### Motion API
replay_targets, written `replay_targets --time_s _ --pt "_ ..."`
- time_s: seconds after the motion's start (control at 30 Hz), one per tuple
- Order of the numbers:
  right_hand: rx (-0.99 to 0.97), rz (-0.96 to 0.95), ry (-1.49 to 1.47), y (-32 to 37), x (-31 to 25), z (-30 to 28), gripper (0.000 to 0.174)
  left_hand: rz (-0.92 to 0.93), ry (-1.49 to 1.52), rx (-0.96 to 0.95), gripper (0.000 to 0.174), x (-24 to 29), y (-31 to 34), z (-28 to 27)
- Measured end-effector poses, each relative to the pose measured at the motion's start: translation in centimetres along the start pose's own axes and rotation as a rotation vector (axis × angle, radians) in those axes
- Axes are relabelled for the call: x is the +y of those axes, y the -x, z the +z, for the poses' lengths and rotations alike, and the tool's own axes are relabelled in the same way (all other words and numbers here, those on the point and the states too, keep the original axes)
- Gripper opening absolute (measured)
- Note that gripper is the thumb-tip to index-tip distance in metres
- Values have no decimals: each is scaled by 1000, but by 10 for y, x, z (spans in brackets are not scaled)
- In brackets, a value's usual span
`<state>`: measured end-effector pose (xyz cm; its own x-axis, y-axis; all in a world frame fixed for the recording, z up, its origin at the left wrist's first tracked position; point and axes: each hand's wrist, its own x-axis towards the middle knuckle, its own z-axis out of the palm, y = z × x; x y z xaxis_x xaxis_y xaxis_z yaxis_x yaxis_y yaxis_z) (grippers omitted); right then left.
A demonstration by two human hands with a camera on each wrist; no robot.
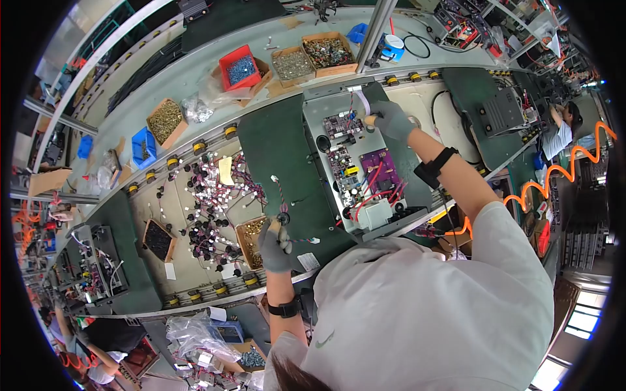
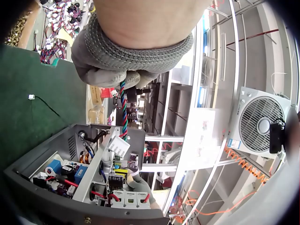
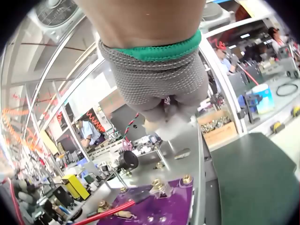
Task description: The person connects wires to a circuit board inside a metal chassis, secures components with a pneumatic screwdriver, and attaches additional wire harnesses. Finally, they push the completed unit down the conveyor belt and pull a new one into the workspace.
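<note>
In the head view my gloved left hand (image 1: 275, 249) grips a twisted wire harness (image 1: 282, 199) over the green mat. White connectors end it, and a round black part sits at my fingertips. In the left wrist view, red, blue and green strands (image 2: 124, 110) hang from the curled fingers. My gloved right hand (image 1: 393, 122) is over the far end of an open metal chassis (image 1: 314, 117). Its fingertips pinch a white strip (image 1: 363, 103), blurred in the right wrist view, beside a twisted wire (image 3: 130, 126). The chassis holds a purple circuit board (image 1: 377, 163) and red wires.
Loose harnesses (image 1: 212, 202) lie heaped left of the green mat (image 1: 274, 140). A box of brass parts (image 1: 241, 238) stands beside my left hand. Along the back shelf are a red bin (image 1: 227, 62) and cardboard boxes of fasteners (image 1: 327, 36). An orange coiled hose (image 1: 548, 186) hangs at right.
</note>
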<state>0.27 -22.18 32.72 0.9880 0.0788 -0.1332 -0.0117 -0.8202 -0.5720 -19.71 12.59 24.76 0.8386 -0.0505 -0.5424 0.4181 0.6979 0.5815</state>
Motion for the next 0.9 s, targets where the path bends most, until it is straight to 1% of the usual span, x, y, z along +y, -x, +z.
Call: replay_targets --time_s 0.03,0.07,0.13,0.17,0.27,0.37,0.4,0.47,0.5,0.57,0.6,0.67,0.7,0.77,0.8,0.87,0.9 --pt "30 10 -196 -6 4 7 18 0 -1 2 23 1 1 3" --pt "26 10 -199 -12 9 13 18 6 5 6 22 3 3 9" --pt "164 -66 -280 -20 7 23 18 12 11 19 21 6 5 15" --pt "157 -64 -283 -24 6 27 18 4 2 19 21 8 5 17" --pt "108 75 -148 -31 -5 29 19 5 3 26 21 6 7 14" --pt "71 63 -160 -28 -13 25 19 6 13 48 21 4 7 10" --pt "65 63 -158 -32 -5 28 19 -8 4 60 21 4 7 9" --pt "113 -63 -134 -41 14 36 19 -26 3 82 22 -1 5 5" --pt "109 -60 -131 -40 11 37 19 -43 -1 100 22 -3 4 4" --pt "151 -56 -2 -37 4 36 18 -51 27 97 22 -4 2 4" --pt "147 -54 3 -38 6 36 18 -52 53 92 21 -4 1 5" --pt "162 -220 149 -44 10 36 18 -57 37 90 22 -3 -1 8" --pt "159 -221 151 -42 -3 33 18 -59 16 87 23 -3 -2 9" --pt "-57 348 123 -36 -44 19 24 -48 -2 65 23 -5 -7 11" --pt "-58 349 123 -35 -47 16 24 -37 -23 40 24 -5 -8 12" --pt "-174 369 53 -35 -50 10 29 -40 -29 44 24 -5 -10 18" --pt "-172 363 57 -37 -39 10 29 -38 -33 46 24 -5 -10 21"
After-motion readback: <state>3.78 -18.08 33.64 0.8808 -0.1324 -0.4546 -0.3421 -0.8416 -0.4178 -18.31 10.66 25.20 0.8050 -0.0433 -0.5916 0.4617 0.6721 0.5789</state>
